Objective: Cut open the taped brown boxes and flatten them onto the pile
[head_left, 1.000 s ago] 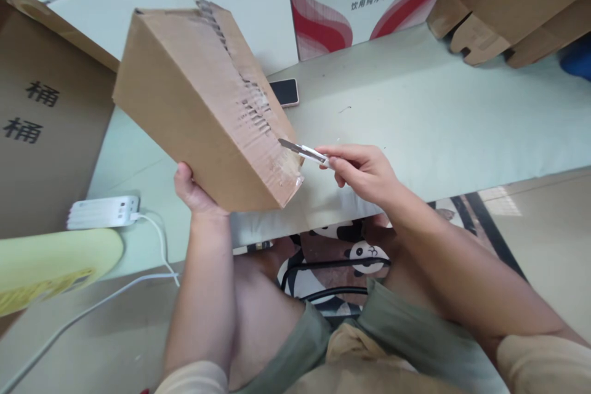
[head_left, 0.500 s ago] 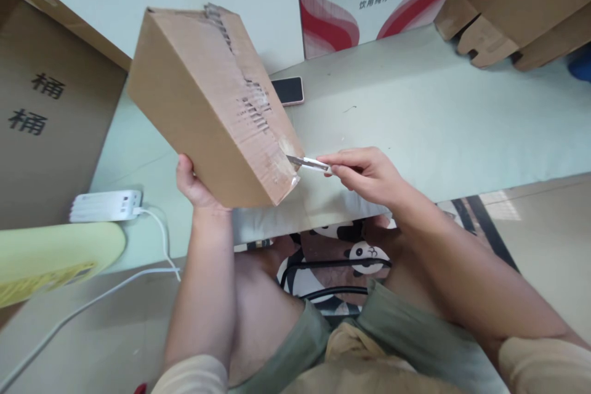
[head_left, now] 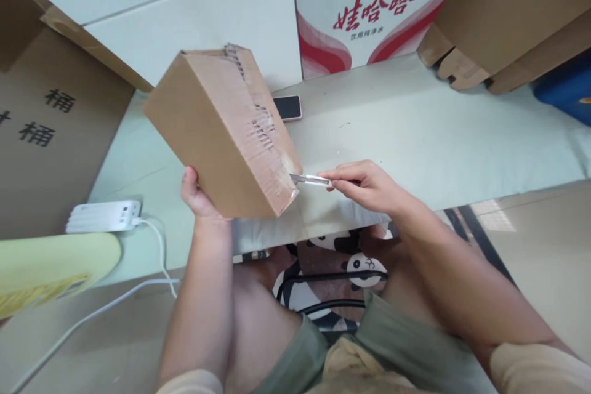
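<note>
A brown cardboard box [head_left: 217,135] is tilted above the table, gripped from below at its near left edge by my left hand [head_left: 199,196]. The thumb shows on its side; the other fingers are hidden beneath it. Worn clear tape and torn cardboard run along the face turned to the right. My right hand [head_left: 364,183] pinches a utility knife [head_left: 318,180] with a pale handle. Its blade points left and touches the taped face near the box's lower right corner.
A phone [head_left: 289,108] lies behind the box. White boxes [head_left: 198,24] and a red-and-white carton [head_left: 369,24] line the back. Left are a large brown carton [head_left: 60,154] and a white power bank [head_left: 104,215] with a cable [head_left: 92,315]. Folded cardboard [head_left: 503,24] and a blue object [head_left: 566,87] stand right.
The view has shifted, so the box and background sit lower in the picture. The blade stays against the same corner area, and both hands keep their holds.
</note>
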Motion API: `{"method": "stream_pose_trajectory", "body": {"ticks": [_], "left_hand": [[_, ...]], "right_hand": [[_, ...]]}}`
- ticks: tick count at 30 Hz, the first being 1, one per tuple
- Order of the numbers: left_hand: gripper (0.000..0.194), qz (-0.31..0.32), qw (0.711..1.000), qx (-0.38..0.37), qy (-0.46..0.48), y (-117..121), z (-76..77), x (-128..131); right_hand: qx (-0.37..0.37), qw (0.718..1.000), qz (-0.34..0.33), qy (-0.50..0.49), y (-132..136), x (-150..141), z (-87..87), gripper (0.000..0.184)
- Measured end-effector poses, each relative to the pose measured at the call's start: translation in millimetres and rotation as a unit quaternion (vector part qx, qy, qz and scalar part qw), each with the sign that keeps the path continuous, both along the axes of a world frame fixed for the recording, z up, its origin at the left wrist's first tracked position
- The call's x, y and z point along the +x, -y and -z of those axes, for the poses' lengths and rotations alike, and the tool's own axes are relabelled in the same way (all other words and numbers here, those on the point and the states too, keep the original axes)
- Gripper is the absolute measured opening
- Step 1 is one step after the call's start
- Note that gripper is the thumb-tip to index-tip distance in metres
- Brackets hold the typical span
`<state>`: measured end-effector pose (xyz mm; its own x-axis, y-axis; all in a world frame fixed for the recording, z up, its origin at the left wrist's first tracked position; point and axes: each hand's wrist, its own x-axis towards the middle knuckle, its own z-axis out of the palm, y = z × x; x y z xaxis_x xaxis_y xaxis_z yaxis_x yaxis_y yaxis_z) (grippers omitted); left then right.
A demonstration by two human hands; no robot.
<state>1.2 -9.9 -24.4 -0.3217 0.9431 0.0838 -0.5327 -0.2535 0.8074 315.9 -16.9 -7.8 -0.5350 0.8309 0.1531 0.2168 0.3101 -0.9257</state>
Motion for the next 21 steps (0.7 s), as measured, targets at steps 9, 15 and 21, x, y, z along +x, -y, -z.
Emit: {"method": "stream_pose_trajectory", "body": {"ticks": [9,15,21], "left_hand": [[0.046,0.030,0.999,-0.016,0.012,3.0,-2.0,3.2],[0.043,0.020,1.000,-0.009,0.008,1.8,-0.5,-2.6],[0.043,0.019,1.000,0.007,0.010,-0.4,-7.2,6.2]], "right_hand": [[0.066,0.997,-0.029,-0.018,4.8,-9.1,1.1,0.035],[0.121,0.993,-0.006,-0.007,9.6,-14.4,9.5,0.037],[0.116,0.990,0.077,-0.020,10.8,-18.2,7.7,0.034]]}}
